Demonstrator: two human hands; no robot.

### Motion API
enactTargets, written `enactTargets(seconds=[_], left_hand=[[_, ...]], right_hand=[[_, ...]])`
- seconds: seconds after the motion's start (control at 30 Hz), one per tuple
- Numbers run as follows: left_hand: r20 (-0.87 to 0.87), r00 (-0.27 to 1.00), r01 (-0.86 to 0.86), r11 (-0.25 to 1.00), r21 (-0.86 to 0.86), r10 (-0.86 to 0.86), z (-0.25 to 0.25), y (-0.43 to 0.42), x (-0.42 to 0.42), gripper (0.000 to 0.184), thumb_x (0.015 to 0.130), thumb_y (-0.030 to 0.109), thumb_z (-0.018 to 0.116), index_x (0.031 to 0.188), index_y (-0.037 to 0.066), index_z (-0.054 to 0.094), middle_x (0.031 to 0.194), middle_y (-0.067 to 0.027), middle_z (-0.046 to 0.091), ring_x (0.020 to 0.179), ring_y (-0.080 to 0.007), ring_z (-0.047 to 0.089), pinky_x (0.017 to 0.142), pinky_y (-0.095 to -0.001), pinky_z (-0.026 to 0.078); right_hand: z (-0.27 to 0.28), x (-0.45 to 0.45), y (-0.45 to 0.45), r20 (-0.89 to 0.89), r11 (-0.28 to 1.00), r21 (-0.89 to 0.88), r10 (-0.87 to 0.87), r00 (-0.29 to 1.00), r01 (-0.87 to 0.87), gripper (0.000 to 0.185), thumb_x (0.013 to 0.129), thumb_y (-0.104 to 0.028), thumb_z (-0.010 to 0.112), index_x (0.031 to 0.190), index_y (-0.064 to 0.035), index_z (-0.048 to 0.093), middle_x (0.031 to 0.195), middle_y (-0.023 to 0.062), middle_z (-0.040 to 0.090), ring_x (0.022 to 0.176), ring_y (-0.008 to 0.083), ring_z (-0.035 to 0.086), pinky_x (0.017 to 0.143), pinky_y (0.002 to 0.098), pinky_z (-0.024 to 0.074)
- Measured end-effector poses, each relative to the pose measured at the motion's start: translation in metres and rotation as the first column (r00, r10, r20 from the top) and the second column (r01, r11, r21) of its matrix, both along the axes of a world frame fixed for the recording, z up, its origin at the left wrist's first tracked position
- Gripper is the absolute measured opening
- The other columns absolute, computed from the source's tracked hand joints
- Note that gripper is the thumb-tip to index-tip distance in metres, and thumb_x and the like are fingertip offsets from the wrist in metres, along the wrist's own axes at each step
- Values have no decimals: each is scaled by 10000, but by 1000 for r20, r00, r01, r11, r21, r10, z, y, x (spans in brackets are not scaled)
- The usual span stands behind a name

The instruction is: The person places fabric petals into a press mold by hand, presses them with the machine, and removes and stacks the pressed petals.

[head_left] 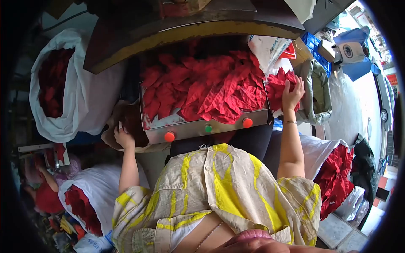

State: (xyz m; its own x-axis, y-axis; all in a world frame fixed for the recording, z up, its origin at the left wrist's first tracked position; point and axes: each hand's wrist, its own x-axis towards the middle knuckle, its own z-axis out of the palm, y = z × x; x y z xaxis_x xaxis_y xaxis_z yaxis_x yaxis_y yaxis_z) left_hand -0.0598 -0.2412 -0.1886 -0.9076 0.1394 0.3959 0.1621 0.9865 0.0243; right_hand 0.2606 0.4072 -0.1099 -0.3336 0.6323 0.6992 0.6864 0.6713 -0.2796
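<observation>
A metal box (192, 131) with two red buttons and one green button stands before me, heaped with red fabric leaves (202, 84). At its right side my right hand (293, 95) is closed around part of another bunch of red fabric leaves (278, 86), thumb on one side and fingers on the other. My left hand (124, 137) lies at the box's left side, against a brown sack (126, 120). Its fingers are loosely spread with a ring on one, and nothing shows in them.
White sacks of red pieces stand at far left (82, 92), lower left (101, 185) and right (303, 147). A greenish bag (316, 88) opens beside my right hand. A dark curved tabletop (194, 31) overhangs the box. Another person's arm (49, 179) shows at left.
</observation>
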Motion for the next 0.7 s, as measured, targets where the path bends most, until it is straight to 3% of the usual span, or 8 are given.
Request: enactTargets(seconds=[0.07, 0.13, 0.2, 0.3, 0.4, 0.5, 0.63, 0.7], left_hand=[[69, 997, -37, 979, 202, 23, 9, -5, 0, 349, 961, 173, 522, 1297, 98, 577, 1159, -200, 631, 1039, -394, 607, 885, -464, 474], [138, 990, -84, 916, 392, 31, 23, -6, 2, 336, 961, 154, 525, 1287, 90, 577, 1128, -191, 657, 1018, -383, 627, 867, -454, 487], [57, 995, -98, 882, 461, 81, 40, 3, 6, 279, 961, 172, 559, 1213, 64, 610, 1069, -178, 693, 982, -372, 656, 841, -436, 506], [75, 992, -128, 876, 465, 106, 78, 37, 17, 251, 951, 213, 604, 1136, 46, 640, 1059, -182, 696, 975, -370, 663, 845, -433, 509], [17, 992, 81, 717, 693, -128, 76, 52, 17, 216, 930, 166, 651, 1081, 13, 648, 956, -142, 706, 851, -240, 680, 771, -345, 526], [55, 921, 182, 552, 814, -385, 121, 99, 44, 140, 949, 47, 589, 1065, 9, 656, 832, -68, 672, 695, -109, 616, 675, -263, 506], [91, 692, 229, 338, 913, -716, 162, 176, 69, 165, 924, 95, 651, 1077, 39, 682, 893, -85, 722, 783, -147, 688, 727, -291, 533], [18, 532, 488, 324, 811, -846, 189, 221, 78, 283, 850, 155, 743, 1118, 81, 693, 977, -97, 717, 929, -204, 682, 863, -329, 519]], right_hand=[[23, -9, -11, -34, 999, 47, 23, 999, -21, 427, 916, -312, 654, 1278, -104, 568, 1310, 173, 562, 1203, 328, 543, 1016, 492, 395], [39, -31, -34, -285, 791, -452, 310, 907, -412, 446, 874, -363, 707, 1220, -99, 611, 1270, 164, 573, 1086, 310, 602, 888, 429, 483], [63, -72, -82, -267, 596, -608, 469, 842, -525, 427, 825, -350, 765, 1136, -82, 650, 1142, 151, 626, 929, 281, 645, 759, 373, 516], [63, -108, -110, -31, 747, -405, 565, 824, -527, 369, 800, -273, 795, 1083, -79, 662, 1030, 132, 660, 848, 261, 649, 728, 337, 515], [44, -125, -108, -25, 763, -345, 574, 818, -546, 300, 806, -227, 786, 1024, -58, 669, 849, 126, 657, 743, 242, 629, 676, 320, 503], [65, -113, -100, -190, 664, -557, 483, 855, -499, 260, 811, -203, 777, 945, -14, 661, 679, 126, 601, 584, 206, 568, 584, 342, 468], [74, -99, -95, -473, 389, -716, 340, 813, -579, 247, 820, -152, 795, 838, 41, 642, 630, -13, 571, 529, 66, 547, 473, 208, 424], [90, -100, -114, -474, 273, -747, 419, 774, -605, 227, 818, -142, 796, 832, 27, 645, 626, -8, 576, 525, 63, 550, 472, 206, 429]])
